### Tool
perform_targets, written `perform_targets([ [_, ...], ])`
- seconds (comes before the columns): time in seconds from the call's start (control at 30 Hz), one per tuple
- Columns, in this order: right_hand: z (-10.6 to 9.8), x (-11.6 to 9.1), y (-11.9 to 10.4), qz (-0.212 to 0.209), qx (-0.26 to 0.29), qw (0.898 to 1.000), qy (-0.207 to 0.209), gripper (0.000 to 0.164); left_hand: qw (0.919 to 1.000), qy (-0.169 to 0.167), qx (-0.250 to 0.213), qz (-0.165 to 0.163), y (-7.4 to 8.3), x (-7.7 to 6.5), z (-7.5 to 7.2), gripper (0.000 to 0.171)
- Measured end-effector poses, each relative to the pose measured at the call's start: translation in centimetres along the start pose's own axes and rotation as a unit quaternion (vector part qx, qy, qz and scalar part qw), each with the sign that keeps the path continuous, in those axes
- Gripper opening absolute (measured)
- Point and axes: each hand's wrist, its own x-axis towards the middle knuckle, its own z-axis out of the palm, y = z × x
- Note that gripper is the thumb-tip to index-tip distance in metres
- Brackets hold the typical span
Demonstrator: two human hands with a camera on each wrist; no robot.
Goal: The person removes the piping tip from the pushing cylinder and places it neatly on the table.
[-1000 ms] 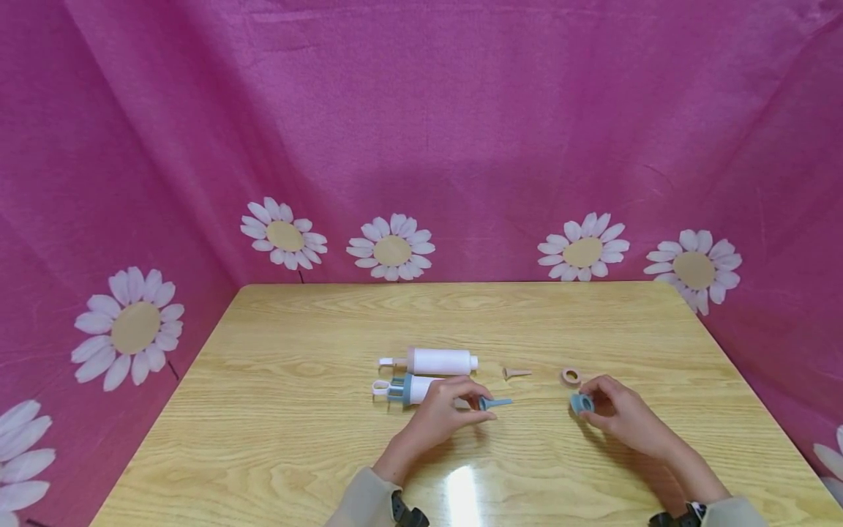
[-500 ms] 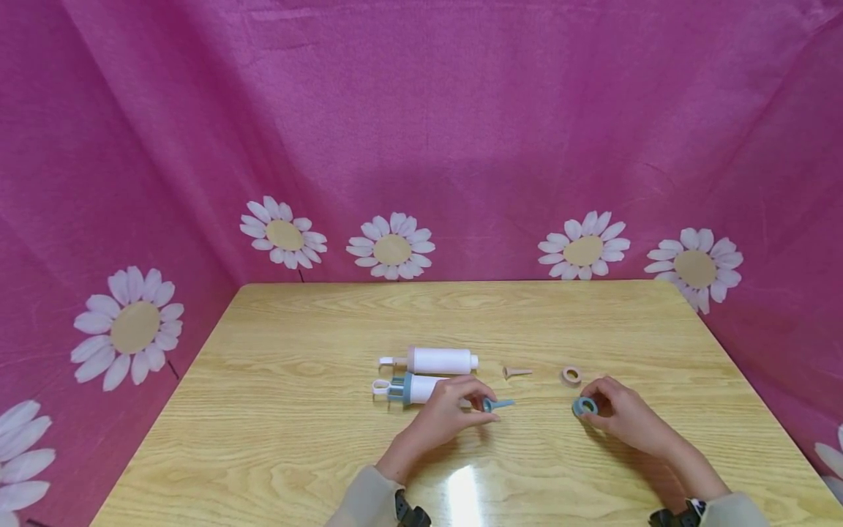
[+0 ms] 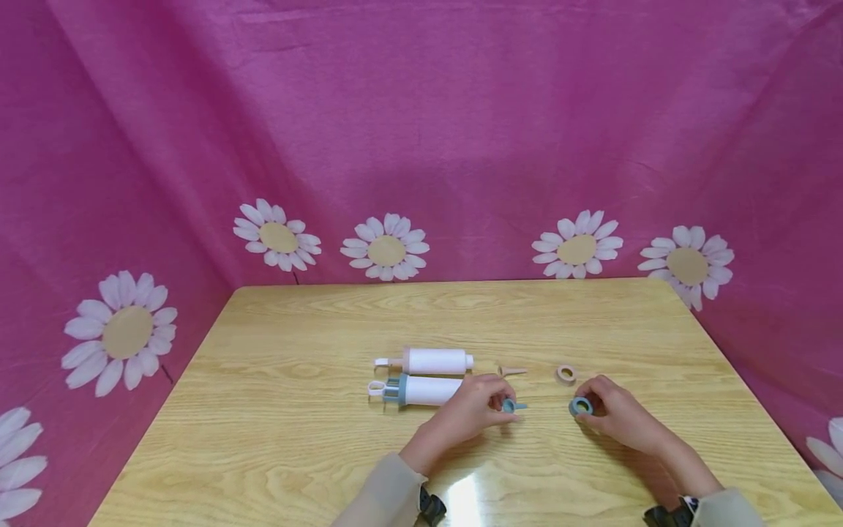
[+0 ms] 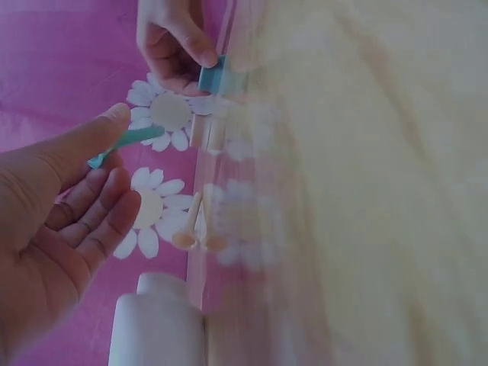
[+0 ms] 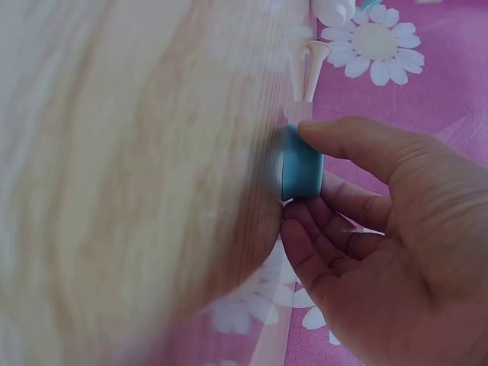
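My left hand (image 3: 470,406) pinches a small blue funnel-shaped nozzle (image 3: 510,406) between thumb and fingers, above the table; its narrow tip points right. In the left wrist view the nozzle (image 4: 137,136) looks slim and tapered. To the right, my right hand (image 3: 619,414) holds a blue ring-shaped collar (image 5: 303,163), thumb on one side and fingers on the other, with its hole facing up. The collar appears to rest on the table. Behind the left hand lies a white-barrelled, syringe-like tube with blue trim (image 3: 428,391), its front end hidden by that hand.
A matching white tube with pink trim (image 3: 436,361) lies just behind. A pink nozzle (image 3: 512,371) and a pink collar (image 3: 559,378) lie on the wooden table (image 3: 296,439) beyond the hands. Pink cloth with daisies (image 3: 421,132) hangs around the table.
My left hand has carried the blue nozzle to the right, closer to the collar. The right hand has lowered and tipped the blue collar so that its hole faces up.
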Motion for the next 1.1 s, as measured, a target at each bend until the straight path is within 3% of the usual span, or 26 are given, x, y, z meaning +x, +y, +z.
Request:
perform_targets([
  [0.17, 0.0, -0.1, 0.0, -0.004, -0.004, 1.0, 0.006, 0.026, 0.9984, -0.031, 0.029, -0.037, 0.1, 1.2, 0.9, 0.015],
  [0.43, 0.1, 0.1, 0.0, -0.017, -0.007, 1.0, 0.01, 0.026, 0.9915, -0.034, 0.126, 0.004, -0.2, 2.3, 1.8, 0.017],
  [0.6, 0.2, 0.0, 0.0, -0.013, -0.002, 1.0, 0.013, 0.025, 0.9826, -0.028, 0.184, 0.003, -0.1, 2.3, 1.9, 0.017],
  [0.87, 0.1, 0.0, 0.2, -0.003, -0.008, 1.0, 0.006, 0.024, 0.9748, -0.048, 0.216, -0.027, 0.2, 2.3, 1.7, 0.02],
  [1.1, 0.2, 0.0, 0.1, -0.001, -0.01, 1.0, 0.009, 0.026, 0.9697, -0.063, 0.234, -0.031, 0.2, 2.2, 1.6, 0.021],
])
